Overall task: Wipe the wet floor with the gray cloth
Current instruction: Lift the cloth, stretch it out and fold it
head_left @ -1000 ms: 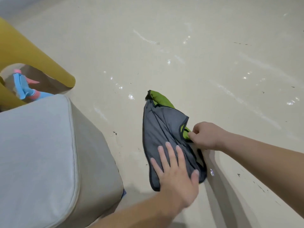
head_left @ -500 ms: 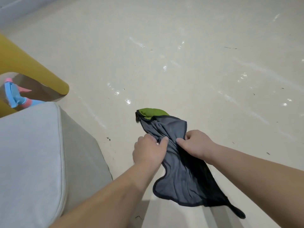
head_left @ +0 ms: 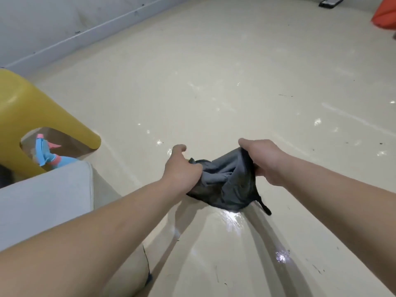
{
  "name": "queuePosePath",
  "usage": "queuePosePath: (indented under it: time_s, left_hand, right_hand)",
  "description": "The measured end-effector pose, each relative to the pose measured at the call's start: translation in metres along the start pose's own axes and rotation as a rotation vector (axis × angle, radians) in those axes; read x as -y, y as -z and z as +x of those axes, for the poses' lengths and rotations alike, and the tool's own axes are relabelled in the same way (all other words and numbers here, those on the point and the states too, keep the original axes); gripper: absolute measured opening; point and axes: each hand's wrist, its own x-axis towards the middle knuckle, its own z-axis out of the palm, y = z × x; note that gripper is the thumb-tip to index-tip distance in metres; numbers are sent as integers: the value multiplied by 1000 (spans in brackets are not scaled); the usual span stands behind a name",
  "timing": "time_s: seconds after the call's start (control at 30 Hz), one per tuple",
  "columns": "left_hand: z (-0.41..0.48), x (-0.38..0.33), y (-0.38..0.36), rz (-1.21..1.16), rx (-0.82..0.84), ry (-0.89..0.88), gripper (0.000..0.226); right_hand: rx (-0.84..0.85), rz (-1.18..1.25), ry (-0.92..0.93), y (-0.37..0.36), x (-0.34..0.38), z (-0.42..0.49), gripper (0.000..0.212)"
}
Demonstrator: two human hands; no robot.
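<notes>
The gray cloth (head_left: 225, 181) hangs bunched between both hands, just above the cream floor (head_left: 214, 82). My left hand (head_left: 182, 166) grips its left side, with the thumb sticking up. At the cloth's right edge my right hand (head_left: 263, 159) pinches it. A dark corner strip dangles at the lower right. The green side of the cloth is hidden. Water glints on the floor right under the cloth (head_left: 231, 219) and in scattered drops farther out.
A light gray cushioned seat (head_left: 42, 202) stands close at the left. Behind it is a yellow plastic stool (head_left: 32, 112) with a blue and pink spray bottle (head_left: 49, 156) under it. A white wall (head_left: 53, 22) runs along the back left. An orange object (head_left: 383, 15) sits far right.
The cloth lay flat under my left palm a second ago. Both hands have since gathered it and lifted it off the floor, bunching it. The view has tilted up.
</notes>
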Motion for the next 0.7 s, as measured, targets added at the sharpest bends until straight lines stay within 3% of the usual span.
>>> queuePosePath:
  time_s: [0.03, 0.07, 0.13, 0.17, 0.23, 0.37, 0.43, 0.47, 0.57, 0.7]
  left_hand:
    - [2, -12, 8, 16, 24, -12, 64]
    - [4, -24, 15, 41, 29, -46, 62]
    - [5, -50, 30, 106, -15, -139, 24]
    - [4, -63, 36, 134, -48, -168, 19]
    - [2, -89, 52, 167, -107, -214, 32]
    - [0, -117, 80, 144, -256, -233, 35]
    - [-3, -122, 91, 146, -297, -227, 24]
    - [-5, -121, 93, 114, -275, -189, 12]
    - [-20, -104, 83, -50, -22, 28, 35]
    - [-30, -65, 59, 97, 196, 184, 37]
  right_hand:
    - [-9, 14, 38, 2, 14, -2, 40]
    - [-24, 29, 70, 4, 27, -5, 38]
    - [-55, 84, 126, 10, 55, -14, 43]
    - [-72, 114, 151, 14, 66, -17, 47]
    - [-107, 174, 196, 23, 86, -23, 43]
    - [-191, 292, 258, 44, 97, -34, 23]
    - [-222, 313, 231, 57, 92, -34, 21]
    - [-233, 300, 209, 61, 86, -32, 19]
    - [-187, 195, 114, 66, 62, -28, 14]
    - [-40, -52, 5, 64, 32, -32, 52]
